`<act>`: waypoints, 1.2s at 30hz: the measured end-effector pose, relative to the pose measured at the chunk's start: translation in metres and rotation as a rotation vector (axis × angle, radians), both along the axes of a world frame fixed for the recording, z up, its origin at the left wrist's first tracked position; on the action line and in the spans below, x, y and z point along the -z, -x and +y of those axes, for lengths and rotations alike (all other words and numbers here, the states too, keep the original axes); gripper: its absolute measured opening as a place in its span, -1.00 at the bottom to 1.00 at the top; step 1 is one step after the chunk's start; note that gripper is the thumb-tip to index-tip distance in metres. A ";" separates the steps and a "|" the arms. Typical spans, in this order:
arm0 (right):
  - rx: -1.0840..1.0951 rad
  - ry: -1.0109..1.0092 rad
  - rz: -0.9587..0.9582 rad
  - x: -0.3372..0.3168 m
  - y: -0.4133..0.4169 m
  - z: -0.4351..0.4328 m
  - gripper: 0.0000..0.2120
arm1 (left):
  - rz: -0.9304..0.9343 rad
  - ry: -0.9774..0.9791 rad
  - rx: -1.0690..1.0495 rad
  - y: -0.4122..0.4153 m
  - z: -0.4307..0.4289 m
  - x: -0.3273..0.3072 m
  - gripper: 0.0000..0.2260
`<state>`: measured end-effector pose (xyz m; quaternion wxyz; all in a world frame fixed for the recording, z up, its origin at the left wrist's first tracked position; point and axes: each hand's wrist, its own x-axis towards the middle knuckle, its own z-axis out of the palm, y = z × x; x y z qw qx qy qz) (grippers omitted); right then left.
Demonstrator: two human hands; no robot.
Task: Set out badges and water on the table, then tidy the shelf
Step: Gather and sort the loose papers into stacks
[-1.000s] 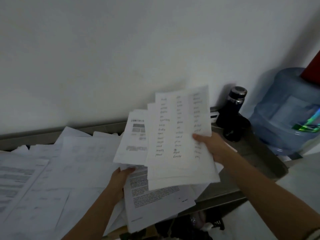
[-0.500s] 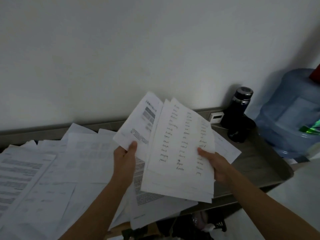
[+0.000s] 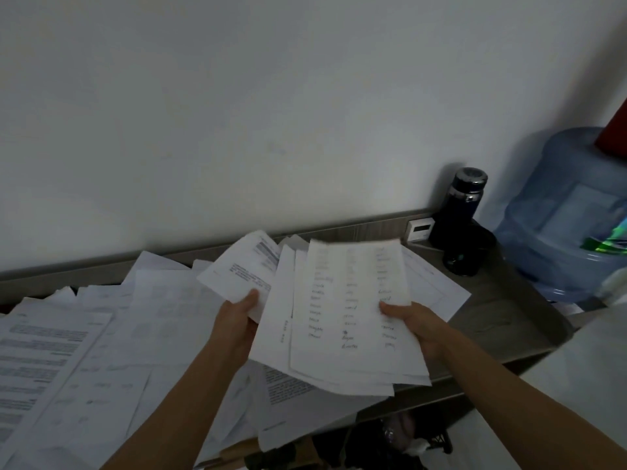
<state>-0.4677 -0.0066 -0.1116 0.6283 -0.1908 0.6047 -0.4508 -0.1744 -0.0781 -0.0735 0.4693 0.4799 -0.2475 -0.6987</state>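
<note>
I hold a fanned stack of white papers (image 3: 342, 310) above the grey shelf (image 3: 502, 320). Its top sheet carries handwritten lists in columns. My right hand (image 3: 412, 322) grips the stack at its right edge. My left hand (image 3: 237, 317) pinches a printed sheet (image 3: 244, 269) at the stack's left side, thumb on top. Many more loose printed sheets (image 3: 84, 340) lie scattered over the left and middle of the shelf, overlapping each other and hanging over its front edge.
A dark flask (image 3: 461, 205) with a metal cap stands at the shelf's back right by the wall, beside a small white device (image 3: 420, 228). A big blue water jug (image 3: 570, 218) sits further right. Dark clutter (image 3: 390, 439) shows under the shelf.
Both hands have lowered the held papers toward the shelf, and the stack has squared up somewhat. The left hand keeps its hold on the printed sheet it took a second ago.
</note>
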 end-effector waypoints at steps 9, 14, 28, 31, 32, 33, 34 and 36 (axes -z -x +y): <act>-0.096 -0.089 0.161 0.004 0.013 0.005 -0.69 | -0.337 -0.017 -0.115 -0.033 -0.032 0.012 -0.65; -0.112 -0.007 0.262 -0.018 0.025 0.000 -0.79 | -0.651 -0.093 0.202 -0.050 -0.025 0.033 -0.76; -0.311 0.117 0.468 0.005 -0.042 -0.022 -0.79 | -0.207 -0.213 0.087 -0.016 -0.001 0.041 -0.76; -0.412 0.082 0.513 0.010 -0.054 -0.020 -0.80 | -0.294 -0.150 0.162 -0.009 0.000 0.046 -0.77; -0.434 0.081 0.576 0.011 -0.059 -0.019 -0.78 | -0.417 -0.091 0.178 -0.006 0.002 0.050 -0.78; -0.438 0.080 0.670 0.013 -0.062 -0.019 -0.73 | -0.566 -0.017 0.167 -0.006 0.003 0.054 -0.79; -0.415 0.078 0.781 0.012 -0.064 -0.019 -0.66 | -0.738 0.053 0.167 -0.007 0.004 0.056 -0.80; -0.327 0.062 0.904 0.008 -0.062 -0.021 -0.48 | -0.993 0.120 0.138 -0.010 0.002 0.066 -0.63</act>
